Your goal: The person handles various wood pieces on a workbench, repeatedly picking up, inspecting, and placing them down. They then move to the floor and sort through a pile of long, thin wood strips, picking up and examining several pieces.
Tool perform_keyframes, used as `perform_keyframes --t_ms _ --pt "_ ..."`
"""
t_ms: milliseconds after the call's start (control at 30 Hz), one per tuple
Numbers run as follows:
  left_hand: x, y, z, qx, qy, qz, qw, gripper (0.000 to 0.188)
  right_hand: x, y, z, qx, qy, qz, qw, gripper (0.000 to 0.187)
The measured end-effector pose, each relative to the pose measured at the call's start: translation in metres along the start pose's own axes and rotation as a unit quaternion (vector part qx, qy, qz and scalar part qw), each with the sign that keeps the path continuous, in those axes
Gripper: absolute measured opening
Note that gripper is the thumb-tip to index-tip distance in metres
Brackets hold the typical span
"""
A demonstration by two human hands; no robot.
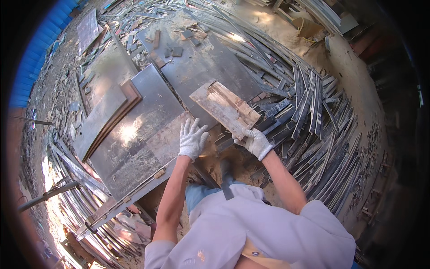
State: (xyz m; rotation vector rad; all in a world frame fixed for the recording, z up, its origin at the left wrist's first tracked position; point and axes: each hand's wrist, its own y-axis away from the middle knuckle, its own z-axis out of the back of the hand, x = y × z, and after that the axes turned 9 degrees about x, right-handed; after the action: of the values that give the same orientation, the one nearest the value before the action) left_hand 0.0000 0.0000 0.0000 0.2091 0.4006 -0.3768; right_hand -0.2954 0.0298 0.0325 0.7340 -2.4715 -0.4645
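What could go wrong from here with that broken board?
The right hand grips the board near one end, the open left hand off it, so it might tip or slip. Its torn surface could shed splinters. The loose strips heaped to the right might slide if knocked.

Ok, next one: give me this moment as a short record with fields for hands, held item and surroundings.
left hand: gloved, open, at the right edge of the dark panel; contact unclear
right hand: gloved, gripping the board by its near end
held item: flat board, pale splintered patch on its upper face
left side: stacked boards on the panel
right side: heap of long strips
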Motion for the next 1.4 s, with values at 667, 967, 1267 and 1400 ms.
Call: perform_keyframes --t_ms 667,967,1267,1400 --pt "-0.028 -0.026 -0.039 -0.092 0.632 0.261 0.724 0.063 0.004 -0.099 0.032 -0.114 0.473 0.055 0.872 0.055" --pt "-0.074 -0.006 -0.051 -0.15 0.113 0.328 0.926 0.039 0.004 -0.105 0.021 -0.175 0.481 -0.014 0.859 0.024" --pt "-0.101 0.007 -0.064 -0.157 0.028 0.294 0.942 0.026 -0.006 -0.089 0.04 -0.2 0.476 -0.052 0.855 0.023" --pt "-0.096 0.007 -0.067 -0.167 0.016 0.29 0.942 0.025 -0.009 -0.094 0.038 -0.2 0.494 -0.058 0.844 0.022"
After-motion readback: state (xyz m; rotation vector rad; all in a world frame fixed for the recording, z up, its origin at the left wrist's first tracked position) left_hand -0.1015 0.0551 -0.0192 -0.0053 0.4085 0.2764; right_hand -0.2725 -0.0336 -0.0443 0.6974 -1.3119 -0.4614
